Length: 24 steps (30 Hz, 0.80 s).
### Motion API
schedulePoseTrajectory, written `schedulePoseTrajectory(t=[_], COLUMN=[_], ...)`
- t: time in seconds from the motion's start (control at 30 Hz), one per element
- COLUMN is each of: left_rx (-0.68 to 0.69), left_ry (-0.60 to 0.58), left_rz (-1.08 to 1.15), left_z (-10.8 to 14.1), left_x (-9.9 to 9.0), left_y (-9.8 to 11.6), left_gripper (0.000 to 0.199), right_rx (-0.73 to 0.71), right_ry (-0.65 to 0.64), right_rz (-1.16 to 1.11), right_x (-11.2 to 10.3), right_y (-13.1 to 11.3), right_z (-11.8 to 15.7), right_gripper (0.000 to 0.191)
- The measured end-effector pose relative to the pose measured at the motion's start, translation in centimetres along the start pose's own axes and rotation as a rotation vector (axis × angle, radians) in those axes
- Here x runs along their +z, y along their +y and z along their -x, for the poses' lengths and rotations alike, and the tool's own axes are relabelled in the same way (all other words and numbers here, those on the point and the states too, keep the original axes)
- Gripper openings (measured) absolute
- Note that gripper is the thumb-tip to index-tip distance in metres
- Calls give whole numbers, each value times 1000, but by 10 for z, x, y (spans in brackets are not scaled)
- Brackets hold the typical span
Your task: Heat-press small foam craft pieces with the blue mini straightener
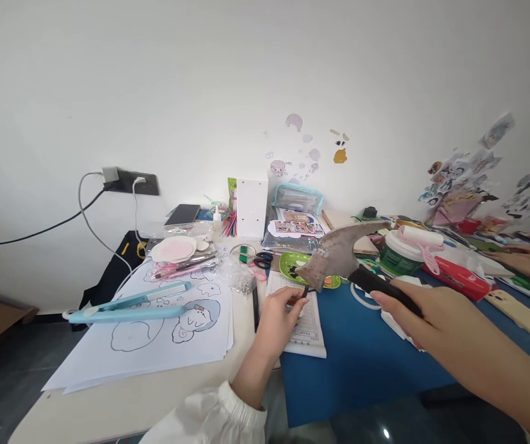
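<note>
My right hand (426, 314) is wrapped round the black handle (380, 287) of a large worn metal blade (334, 253), shaped like a hooked cleaver. The blade is raised over the table and points left. Below its left tip, my left hand (285, 311) pinches a small dark piece (308, 290) between thumb and fingers; what it is cannot be made out. Under my left hand lies a printed sheet pad (308, 336). Behind the blade sits a green tray (287, 264) with small items in it, partly hidden.
On the left, a light blue hair straightener (130, 313) lies on drawn sheets (102, 361). Black scissors (263, 259) are behind my left hand. A green-white tub (398, 253) and a red box (459, 277) stand right. Another person's hands (524, 259) are at the far right.
</note>
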State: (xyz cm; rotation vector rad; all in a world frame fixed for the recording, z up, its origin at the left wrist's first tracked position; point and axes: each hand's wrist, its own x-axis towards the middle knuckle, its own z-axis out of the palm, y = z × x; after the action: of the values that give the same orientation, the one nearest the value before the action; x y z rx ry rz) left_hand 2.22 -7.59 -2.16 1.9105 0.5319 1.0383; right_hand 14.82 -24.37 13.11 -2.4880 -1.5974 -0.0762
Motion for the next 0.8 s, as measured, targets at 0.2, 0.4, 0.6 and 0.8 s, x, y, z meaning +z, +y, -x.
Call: schedulePoseTrajectory(t=[0.2,0.4,0.6,0.8], left_rx=[0,-7,-7,-2], left_ry=[-9,-9,-22,-27], left_rz=[-12,-45,-40,-44], left_z=[0,1,1,1], left_x=[1,0,0,0], left_y=[-1,0,1,1], left_gripper=[12,14,13,12], right_rx=[-56,-117,-35,-67], right_ry=[39,24,86,22], right_rz=[9,38,129,135], right_x=[3,7,-8,1], right_y=[6,-1,0,3], right_z=[0,-1,-1,-3], right_gripper=[44,45,48,44])
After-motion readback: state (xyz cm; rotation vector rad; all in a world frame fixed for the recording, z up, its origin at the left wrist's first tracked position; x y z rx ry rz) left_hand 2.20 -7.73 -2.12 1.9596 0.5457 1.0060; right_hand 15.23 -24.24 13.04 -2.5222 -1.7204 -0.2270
